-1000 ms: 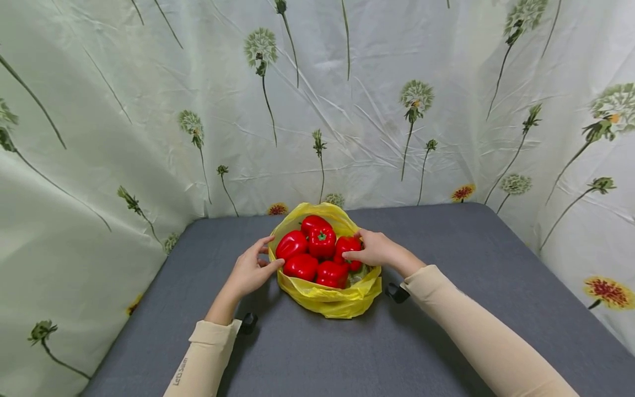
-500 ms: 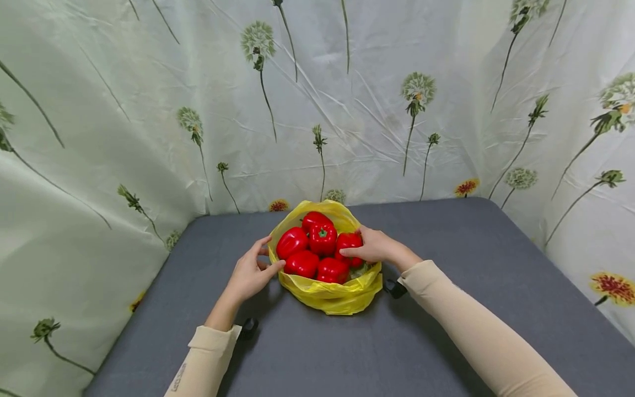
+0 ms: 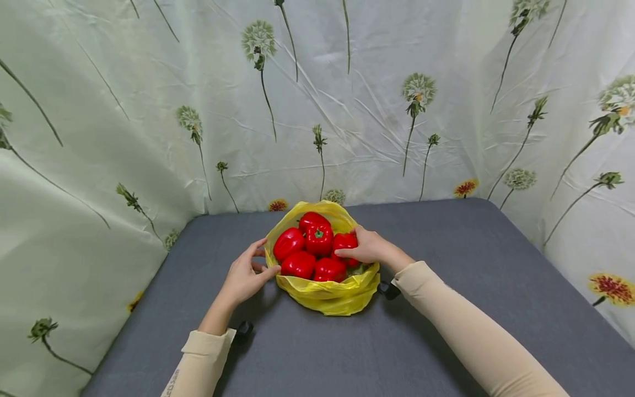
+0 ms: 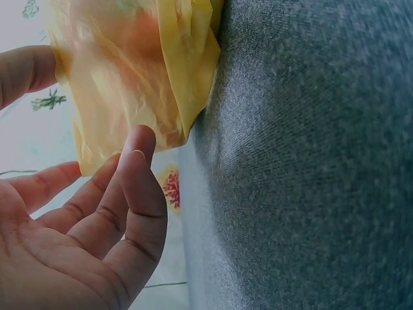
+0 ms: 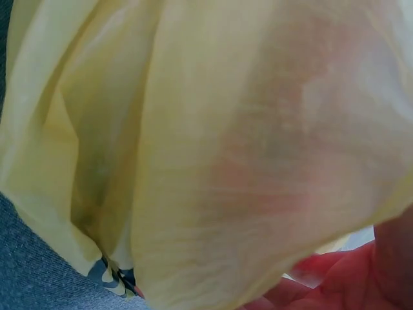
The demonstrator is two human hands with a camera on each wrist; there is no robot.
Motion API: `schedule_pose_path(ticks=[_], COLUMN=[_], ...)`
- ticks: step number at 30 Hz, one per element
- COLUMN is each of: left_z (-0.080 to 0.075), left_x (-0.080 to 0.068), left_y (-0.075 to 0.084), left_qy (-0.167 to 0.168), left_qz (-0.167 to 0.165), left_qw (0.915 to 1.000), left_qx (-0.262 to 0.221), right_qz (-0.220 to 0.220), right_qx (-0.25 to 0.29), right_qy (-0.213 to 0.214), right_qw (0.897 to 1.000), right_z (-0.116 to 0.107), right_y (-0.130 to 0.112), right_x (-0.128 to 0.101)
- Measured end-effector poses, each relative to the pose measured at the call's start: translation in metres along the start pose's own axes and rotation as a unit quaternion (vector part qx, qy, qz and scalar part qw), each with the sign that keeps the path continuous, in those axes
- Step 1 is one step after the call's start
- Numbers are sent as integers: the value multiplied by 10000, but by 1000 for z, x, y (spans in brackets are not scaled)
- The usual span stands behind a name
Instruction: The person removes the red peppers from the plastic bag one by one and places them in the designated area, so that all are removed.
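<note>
A yellow plastic bag [image 3: 324, 300] stands on the grey table with its mouth rolled wide. Several glossy red bell peppers fill it, one with a green stem end [image 3: 319, 240] facing up. My right hand [image 3: 372, 246] reaches over the bag's right rim and grips the rightmost bell pepper [image 3: 342, 242], thumb across its front; part of that pepper is hidden. At the left rim my left hand [image 3: 246, 278] touches the bag with spread, loosely bent fingers. The left wrist view shows these fingers [image 4: 139, 200] against the thin plastic. In the right wrist view the bag's wall covers much.
The grey table [image 3: 307, 358] extends around the bag on all sides. Behind it and along the sides hangs a pale curtain [image 3: 367, 149] printed with dandelions. Black wrist devices [image 3: 389, 290] sit below the hands.
The bag and its peppers have shifted slightly left, and both hands with them. My right hand stays on the same pepper, its thumb a little farther over it.
</note>
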State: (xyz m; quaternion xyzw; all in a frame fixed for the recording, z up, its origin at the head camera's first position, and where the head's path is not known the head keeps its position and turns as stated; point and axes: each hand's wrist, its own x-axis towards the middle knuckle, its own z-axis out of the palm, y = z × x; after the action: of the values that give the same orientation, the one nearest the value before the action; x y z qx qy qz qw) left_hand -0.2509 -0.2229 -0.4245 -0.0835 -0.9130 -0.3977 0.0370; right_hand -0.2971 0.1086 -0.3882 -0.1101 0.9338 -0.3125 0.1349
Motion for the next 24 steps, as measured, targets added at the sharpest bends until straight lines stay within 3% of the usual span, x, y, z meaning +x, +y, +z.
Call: schedule_pose_path(ticks=[16,24], left_z=[2,0], left_x=[-2,-2], left_y=[-1,-3], left_qy=[19,111], left_qz=[37,39], left_qw=[10000,9999], left_qx=[42,67], right_qz=[238,141], right_qx=[-248,-194], right_qy=[346,454], right_qw=[9988,9987], right_z=[6,9], right_y=[-8,-12], right_x=[-1,0])
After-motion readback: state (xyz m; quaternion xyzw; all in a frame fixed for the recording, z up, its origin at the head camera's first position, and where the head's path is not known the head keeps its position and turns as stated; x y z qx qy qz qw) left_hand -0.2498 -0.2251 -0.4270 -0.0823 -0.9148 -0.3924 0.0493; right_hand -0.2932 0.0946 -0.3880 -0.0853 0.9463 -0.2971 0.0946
